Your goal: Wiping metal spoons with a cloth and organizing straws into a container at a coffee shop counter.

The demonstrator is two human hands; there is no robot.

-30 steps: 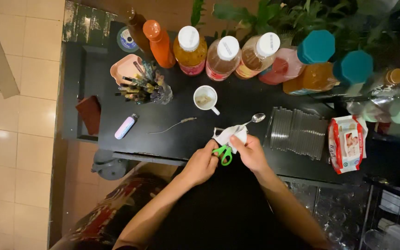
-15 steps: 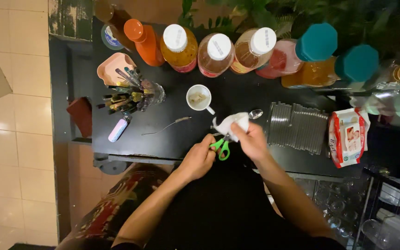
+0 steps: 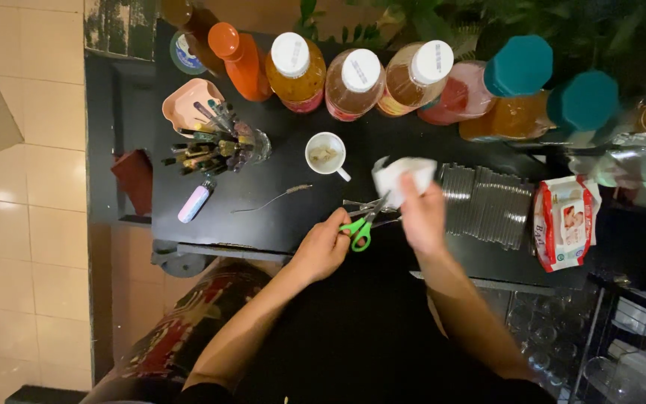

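Left hand [image 3: 323, 251] grips green-handled metal scissors [image 3: 363, 224]; right hand [image 3: 422, 217] pinches a crumpled white tissue [image 3: 401, 176]

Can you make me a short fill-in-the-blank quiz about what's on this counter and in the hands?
1. The left hand holds scissors with ____ handles.
2. The right hand holds a white ____ above the counter.
3. The small cup by the bottles is ____ in colour.
4. The two big jar lids at the back right are ____.

Missing words: green; packet; white; teal

Green plastic-handled metal scissors [image 3: 364, 222], crumpled white paper packet [image 3: 401, 176], glossy black counter [image 3: 263, 217].
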